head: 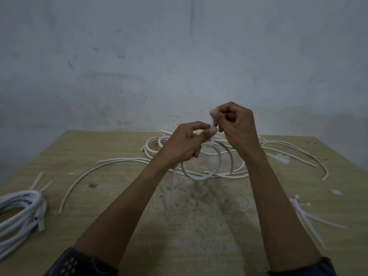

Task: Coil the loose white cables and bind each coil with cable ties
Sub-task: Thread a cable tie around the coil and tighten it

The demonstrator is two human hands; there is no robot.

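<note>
Left hand: thumb and forefinger pinch the cable tie; rest of grip hidden.
Right hand: fingers pinch the tie's tail.
Small coil: hangs beneath both hands, above the worktop.
Bound coil: cut off at left.

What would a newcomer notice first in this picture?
First, the left hand and right hand, raised mid-frame, pinching a thin white plastic cable tie at the top of a small round coil of white cable. Next, the coiled bundle of white cables at the left edge of the wooden table.
</note>
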